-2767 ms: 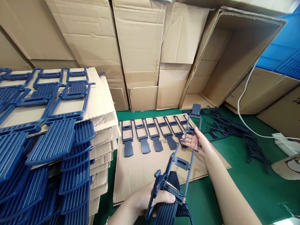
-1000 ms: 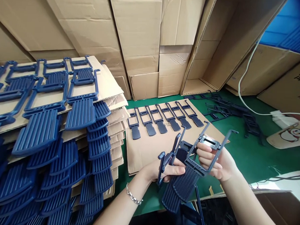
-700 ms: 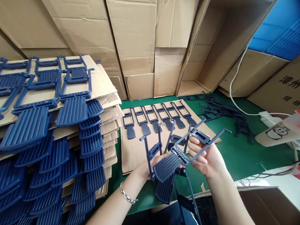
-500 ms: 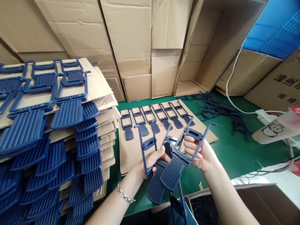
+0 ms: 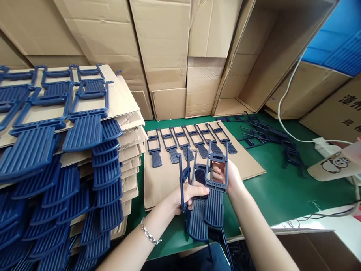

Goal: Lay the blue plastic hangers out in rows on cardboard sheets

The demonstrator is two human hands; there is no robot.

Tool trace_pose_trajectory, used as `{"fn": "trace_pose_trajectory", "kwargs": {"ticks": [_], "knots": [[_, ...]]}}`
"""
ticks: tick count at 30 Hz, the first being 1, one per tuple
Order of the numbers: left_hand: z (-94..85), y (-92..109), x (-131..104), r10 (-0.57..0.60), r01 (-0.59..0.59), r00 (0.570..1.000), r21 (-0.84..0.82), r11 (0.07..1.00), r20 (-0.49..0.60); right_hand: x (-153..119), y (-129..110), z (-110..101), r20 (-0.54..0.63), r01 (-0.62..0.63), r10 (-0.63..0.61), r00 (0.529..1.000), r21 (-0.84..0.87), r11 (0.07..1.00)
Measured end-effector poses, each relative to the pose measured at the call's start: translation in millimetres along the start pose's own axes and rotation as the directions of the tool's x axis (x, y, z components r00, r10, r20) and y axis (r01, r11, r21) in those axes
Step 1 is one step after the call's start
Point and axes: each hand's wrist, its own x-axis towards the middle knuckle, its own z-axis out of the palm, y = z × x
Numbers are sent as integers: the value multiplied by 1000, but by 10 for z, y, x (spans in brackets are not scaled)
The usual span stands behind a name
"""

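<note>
Both hands are up in front of the chest, busy with dark blue plastic paddle-shaped frames. The left hand (image 5: 186, 194) pinches a small bundle of frames (image 5: 195, 215) by their thin rails, ribbed paddles hanging down. The right hand (image 5: 226, 177) grips a single blue frame (image 5: 215, 192) from behind, fingers curled round its open window, holding it upright just beside the bundle, above the near edge of the flat brown cardboard sheet (image 5: 167, 182) on the green desk (image 5: 279, 190).

To do this well, I'd say keep that single frame square, paddle down, and let its rails line up with its neighbours rather than crossing them; those thin rails look easy to snag.

Containers now: on the sheet, a far row of blue frames (image 5: 192, 145) lies side by side. At left, a tall stack of cardboard layers (image 5: 126, 149) carries more frames, paddles overhanging. A big open carton (image 5: 274, 63) on its side at far right looks empty, with a loose heap of frames (image 5: 272, 136) just beside it.
</note>
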Motion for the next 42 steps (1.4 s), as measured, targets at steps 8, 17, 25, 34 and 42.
{"fn": "trace_pose_trajectory", "kwargs": {"ticks": [8,17,25,34,42], "knots": [[-70,40,-24,61,-64,993,-25,998,-103,-307,159,177,41,408,-690,723,-831,378],[69,79,-141,131,-134,991,133,982,30,-668,132,205,246,264,-377,893,-964,-4],[56,92,-177,66,-83,995,223,971,80,-608,144,75,308,332,-375,874,-943,-2],[-73,157,-160,12,-15,1000,155,988,20,-400,-112,-686,-86,-97,-845,529,-994,41],[-129,145,-114,8,-7,1000,89,996,-18,-150,-68,-1183,-160,-256,-693,703,-966,-36]]}}
